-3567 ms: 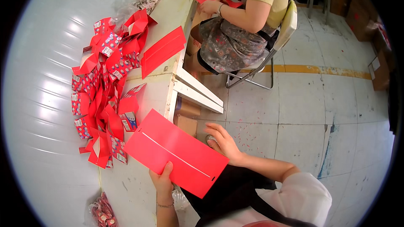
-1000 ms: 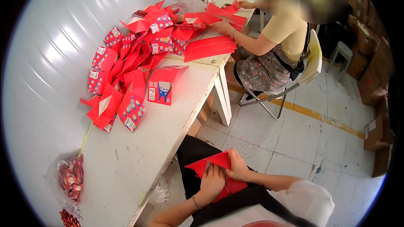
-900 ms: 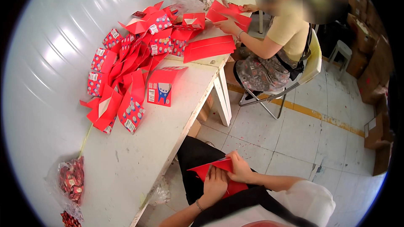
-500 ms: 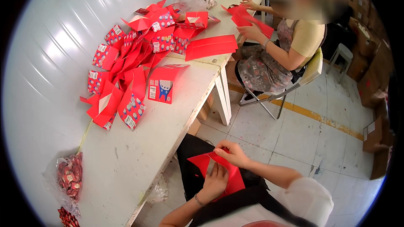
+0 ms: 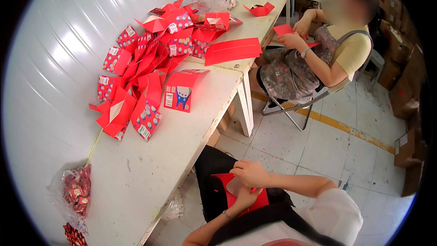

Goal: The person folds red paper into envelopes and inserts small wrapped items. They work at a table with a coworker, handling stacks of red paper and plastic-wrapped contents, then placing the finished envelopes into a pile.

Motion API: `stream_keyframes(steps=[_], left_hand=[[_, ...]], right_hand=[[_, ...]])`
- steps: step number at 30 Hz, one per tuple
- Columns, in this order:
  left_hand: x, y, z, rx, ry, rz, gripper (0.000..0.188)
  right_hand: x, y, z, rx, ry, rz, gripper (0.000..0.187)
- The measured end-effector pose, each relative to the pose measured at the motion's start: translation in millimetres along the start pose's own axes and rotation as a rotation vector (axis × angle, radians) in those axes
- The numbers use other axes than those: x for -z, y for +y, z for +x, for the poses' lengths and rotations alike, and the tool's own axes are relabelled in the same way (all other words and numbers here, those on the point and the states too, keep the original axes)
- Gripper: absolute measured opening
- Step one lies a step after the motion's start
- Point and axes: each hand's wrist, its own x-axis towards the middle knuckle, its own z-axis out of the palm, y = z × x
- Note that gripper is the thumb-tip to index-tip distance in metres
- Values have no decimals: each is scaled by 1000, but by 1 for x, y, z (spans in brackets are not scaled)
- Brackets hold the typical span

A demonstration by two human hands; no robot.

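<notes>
Red, glossy, partly folded card sleeve with pale inner face [image 5: 261, 199]: in the lap, directly under the grip. Left hand [image 5: 248, 198] clamped on it from below; right hand [image 5: 251, 173] crosses just above, fingertips at the upper edge. Whether they pinch is hidden.

Change over the last half second: the hands have drawn together, the right now overlapping the left. Judgement: work has narrowed to one spot at the opening; folding looks unfinished.

Above and right of the grip, the co-worker's hands [image 5: 292, 41] have left an open red card piece [image 5: 260, 10] on the table and hold another red sheet [image 5: 284, 29].

Labels: left and above the grip, the pile of red dotted folded cards [image 5: 150, 59] bears white barcode stickers. At its near side, a bent red card with a blue cartoon figure [image 5: 183, 92] carries a barcode and pale characters, too small to read.
</notes>
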Motion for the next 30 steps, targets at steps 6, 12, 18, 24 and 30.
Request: stream_keyframes(steps=[6,12,18,24,30], left_hand=[[26,12,-12,-209,-256,790,48],[35,8,-39,-176,-238,1095,40],[44,0,-52,-641,-135,1224,34],[49,39,-61,-572,-309,1313,50],[55,87,-46,-313,-343,1394,49]], right_hand=[[27,6,-2,27,-549,160,27],[-6,-11,-48,169,-278,32,53],[-11,1,-48,36,-228,84,55],[-11,17,-17,-298,-247,158,47],[9,24,-1,-263,-268,175,54]])
